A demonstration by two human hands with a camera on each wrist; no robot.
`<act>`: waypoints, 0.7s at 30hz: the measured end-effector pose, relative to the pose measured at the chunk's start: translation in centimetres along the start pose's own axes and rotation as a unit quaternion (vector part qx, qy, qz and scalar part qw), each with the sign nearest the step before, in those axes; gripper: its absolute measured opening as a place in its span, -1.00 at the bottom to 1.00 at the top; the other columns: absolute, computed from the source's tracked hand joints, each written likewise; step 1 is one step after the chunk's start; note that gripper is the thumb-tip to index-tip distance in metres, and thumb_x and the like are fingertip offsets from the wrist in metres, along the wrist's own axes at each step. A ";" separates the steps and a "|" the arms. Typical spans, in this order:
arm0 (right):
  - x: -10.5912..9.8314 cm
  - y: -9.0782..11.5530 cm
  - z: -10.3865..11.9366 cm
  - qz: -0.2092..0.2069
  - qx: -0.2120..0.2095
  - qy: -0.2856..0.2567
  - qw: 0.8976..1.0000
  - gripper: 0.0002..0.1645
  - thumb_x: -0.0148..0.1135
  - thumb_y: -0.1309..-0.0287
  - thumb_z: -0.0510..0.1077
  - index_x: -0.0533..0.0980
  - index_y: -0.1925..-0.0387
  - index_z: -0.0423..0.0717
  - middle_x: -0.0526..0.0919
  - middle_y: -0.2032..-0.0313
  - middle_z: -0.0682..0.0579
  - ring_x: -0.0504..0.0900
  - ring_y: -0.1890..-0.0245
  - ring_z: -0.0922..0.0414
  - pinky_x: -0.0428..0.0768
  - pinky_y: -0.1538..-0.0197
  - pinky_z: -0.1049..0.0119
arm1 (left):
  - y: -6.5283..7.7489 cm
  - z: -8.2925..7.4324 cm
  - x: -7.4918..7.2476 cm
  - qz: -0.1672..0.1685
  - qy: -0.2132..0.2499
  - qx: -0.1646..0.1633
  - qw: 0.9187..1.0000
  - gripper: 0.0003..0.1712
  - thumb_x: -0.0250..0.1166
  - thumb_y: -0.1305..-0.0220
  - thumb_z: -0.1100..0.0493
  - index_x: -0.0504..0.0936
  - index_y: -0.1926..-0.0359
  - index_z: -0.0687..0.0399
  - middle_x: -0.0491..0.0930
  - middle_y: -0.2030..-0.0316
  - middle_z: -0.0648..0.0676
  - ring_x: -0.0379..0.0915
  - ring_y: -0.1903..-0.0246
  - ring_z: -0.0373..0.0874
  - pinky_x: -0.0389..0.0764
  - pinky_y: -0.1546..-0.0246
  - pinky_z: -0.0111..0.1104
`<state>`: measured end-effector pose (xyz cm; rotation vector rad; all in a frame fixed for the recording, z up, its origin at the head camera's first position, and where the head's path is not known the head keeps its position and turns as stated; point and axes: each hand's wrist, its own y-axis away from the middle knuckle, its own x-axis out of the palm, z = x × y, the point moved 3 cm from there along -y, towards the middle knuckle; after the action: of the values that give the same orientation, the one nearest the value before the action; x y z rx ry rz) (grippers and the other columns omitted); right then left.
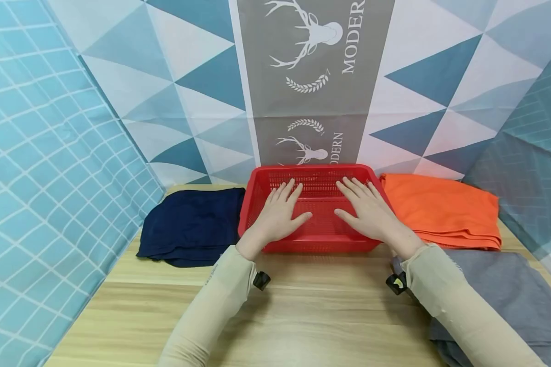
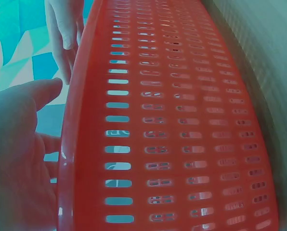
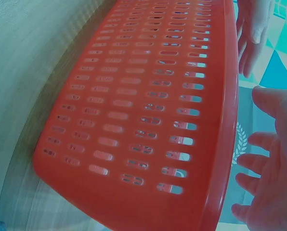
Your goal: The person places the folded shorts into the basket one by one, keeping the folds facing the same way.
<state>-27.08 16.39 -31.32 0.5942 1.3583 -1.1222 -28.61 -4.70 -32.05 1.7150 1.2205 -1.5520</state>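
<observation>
A red slotted plastic basket stands at the back of the table, and nothing lies inside it. Above its left half, my left hand is spread with straight fingers and holds nothing. My right hand is spread over the right half in the same way, its thumb pointing toward the left one. In the left wrist view the basket wall fills the middle, with the left hand beyond the rim. The right wrist view shows the right hand past the opposite end of the rim.
Left of the basket lies a folded navy cloth. A folded orange cloth sits to its right, and grey cloth lies nearer, partly under the right forearm. Patterned panels rise behind the wooden table.
</observation>
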 end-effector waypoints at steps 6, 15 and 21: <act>-0.2 0.5 -0.3 -0.004 0.007 -0.001 1.000 -0.13 0.09 -0.14 0.14 0.03 -0.38 -0.07 0.04 -0.36 -0.15 -0.04 -0.35 -0.15 -0.18 -0.32 -0.15 | 0.0 -0.2 0.3 0.000 0.006 -0.002 1.000 -0.12 0.03 -0.19 -0.27 -0.04 -0.41 -0.02 -0.11 -0.40 0.10 -0.20 -0.37 0.04 -0.10 -0.33 -0.06; -1.2 1.7 -0.8 -0.012 0.007 -0.001 1.000 -0.15 0.07 -0.16 0.14 0.05 -0.36 -0.11 0.06 -0.36 -0.18 -0.01 -0.34 -0.16 -0.22 -0.33 -0.13 | 0.2 -1.9 0.5 0.000 0.025 0.010 1.000 -0.08 0.05 -0.17 -0.29 -0.07 -0.41 -0.01 -0.13 -0.41 0.09 -0.21 -0.38 0.00 -0.09 -0.34 -0.09; -2.3 2.5 -1.1 -0.017 0.013 -0.003 1.000 -0.17 0.08 -0.16 0.13 0.06 -0.36 -0.10 0.06 -0.36 -0.16 -0.01 -0.35 -0.14 -0.22 -0.34 -0.12 | 0.4 -3.0 1.0 -0.004 0.030 0.024 0.999 -0.07 0.05 -0.16 -0.30 -0.07 -0.41 -0.03 -0.15 -0.41 0.08 -0.23 -0.38 -0.01 -0.07 -0.34 -0.13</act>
<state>-25.06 19.00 -29.97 0.5894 1.3549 -1.1700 -26.86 -2.08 -32.50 1.8003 1.2304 -1.5576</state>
